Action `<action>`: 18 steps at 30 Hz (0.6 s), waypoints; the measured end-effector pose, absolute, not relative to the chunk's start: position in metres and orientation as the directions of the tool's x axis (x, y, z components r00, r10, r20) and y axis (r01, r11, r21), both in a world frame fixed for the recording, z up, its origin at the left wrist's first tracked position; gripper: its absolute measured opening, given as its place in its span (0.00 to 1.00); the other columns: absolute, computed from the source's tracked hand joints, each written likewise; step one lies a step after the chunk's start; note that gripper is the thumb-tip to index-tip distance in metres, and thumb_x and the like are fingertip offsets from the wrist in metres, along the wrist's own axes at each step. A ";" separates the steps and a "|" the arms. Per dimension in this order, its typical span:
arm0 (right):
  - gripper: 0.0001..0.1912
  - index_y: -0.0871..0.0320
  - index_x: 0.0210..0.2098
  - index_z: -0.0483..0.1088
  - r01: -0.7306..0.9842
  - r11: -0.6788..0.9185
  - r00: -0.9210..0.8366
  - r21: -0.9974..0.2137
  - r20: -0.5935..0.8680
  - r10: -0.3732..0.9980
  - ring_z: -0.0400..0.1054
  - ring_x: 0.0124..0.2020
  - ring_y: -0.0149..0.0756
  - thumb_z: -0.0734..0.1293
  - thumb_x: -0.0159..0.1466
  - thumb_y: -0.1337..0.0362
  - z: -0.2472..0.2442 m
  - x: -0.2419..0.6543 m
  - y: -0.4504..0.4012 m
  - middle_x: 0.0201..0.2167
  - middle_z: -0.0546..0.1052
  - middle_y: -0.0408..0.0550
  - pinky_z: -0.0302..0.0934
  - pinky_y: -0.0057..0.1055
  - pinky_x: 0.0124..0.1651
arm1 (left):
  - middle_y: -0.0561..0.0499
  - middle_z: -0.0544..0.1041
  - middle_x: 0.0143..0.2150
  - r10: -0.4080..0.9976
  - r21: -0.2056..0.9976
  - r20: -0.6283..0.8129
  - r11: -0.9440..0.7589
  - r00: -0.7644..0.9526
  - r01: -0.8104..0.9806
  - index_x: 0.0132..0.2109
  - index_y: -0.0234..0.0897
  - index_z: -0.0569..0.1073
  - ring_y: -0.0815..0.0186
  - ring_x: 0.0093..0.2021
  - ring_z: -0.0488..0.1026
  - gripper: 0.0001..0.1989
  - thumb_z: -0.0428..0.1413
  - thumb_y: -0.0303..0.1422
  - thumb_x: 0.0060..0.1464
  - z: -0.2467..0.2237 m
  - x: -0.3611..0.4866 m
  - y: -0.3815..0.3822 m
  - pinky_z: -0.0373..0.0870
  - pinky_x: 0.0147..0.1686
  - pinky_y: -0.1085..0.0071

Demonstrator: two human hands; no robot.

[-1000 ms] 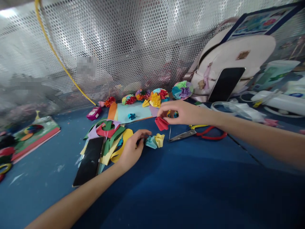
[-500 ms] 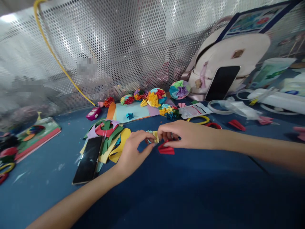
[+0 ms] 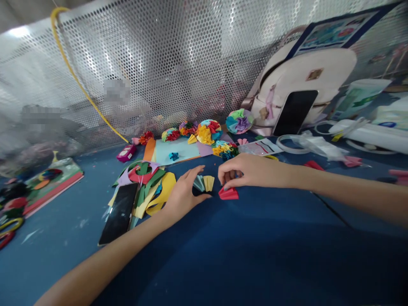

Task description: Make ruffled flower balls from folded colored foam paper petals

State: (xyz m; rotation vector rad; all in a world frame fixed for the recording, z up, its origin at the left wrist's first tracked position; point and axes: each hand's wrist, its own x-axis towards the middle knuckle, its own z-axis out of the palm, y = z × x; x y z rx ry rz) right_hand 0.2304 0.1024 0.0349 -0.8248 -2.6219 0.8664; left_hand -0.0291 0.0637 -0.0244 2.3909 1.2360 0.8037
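Hands apart, two in view. The right hand (image 3: 253,171) is curled, fingertips down at the top of one red folded paper piece (image 3: 228,194), which sits on the blue table (image 3: 255,263); cannot tell if it is actually gripped. The left hand (image 3: 185,192) is open, fingers spread, holding nothing, just beside one teal folded paper piece (image 3: 199,183) and one yellow folded paper piece (image 3: 208,183), which lie side by side between the hands. Left of that hand is a heap of colored paper scraps (image 3: 143,187), with one black smartphone (image 3: 119,213) lying partly on it. A second smartphone (image 3: 295,112) leans on a cream backpack (image 3: 306,80). Four paper rosettes (image 3: 209,131) sit along the back edge, with one loose multicolor paper cluster (image 3: 225,150) nearer the hands. One small blue paper curl (image 3: 174,156) lies on a pale blue sheet (image 3: 175,151). Printed packet (image 3: 260,147): writing too small to read; no brand legible.
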 end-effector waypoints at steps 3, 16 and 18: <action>0.07 0.53 0.36 0.77 0.443 0.637 -0.797 -0.631 0.048 0.602 0.75 0.32 0.34 0.70 0.67 0.58 0.033 0.234 0.101 0.31 0.81 0.41 0.64 0.30 0.33 | 0.43 0.79 0.59 0.830 0.582 0.316 -0.552 0.460 0.597 0.67 0.43 0.63 0.51 0.61 0.76 0.38 0.69 0.27 0.53 -0.030 -0.028 0.066 0.72 0.62 0.51; 0.09 0.56 0.40 0.78 0.357 0.448 -0.827 -0.820 -0.054 0.559 0.78 0.34 0.36 0.72 0.63 0.59 0.039 0.234 0.091 0.35 0.83 0.45 0.68 0.31 0.39 | 0.42 0.74 0.66 0.634 0.647 0.139 -0.640 0.761 0.414 0.72 0.47 0.61 0.48 0.68 0.69 0.48 0.73 0.35 0.49 0.007 -0.037 0.060 0.66 0.66 0.51; 0.08 0.56 0.39 0.79 0.345 0.444 -0.831 -0.827 -0.049 0.555 0.77 0.32 0.35 0.71 0.63 0.59 0.041 0.232 0.089 0.34 0.83 0.45 0.68 0.31 0.38 | 0.42 0.72 0.67 0.647 0.655 0.162 -0.635 0.745 0.409 0.67 0.46 0.68 0.49 0.68 0.68 0.39 0.72 0.35 0.50 0.015 -0.036 0.057 0.65 0.67 0.51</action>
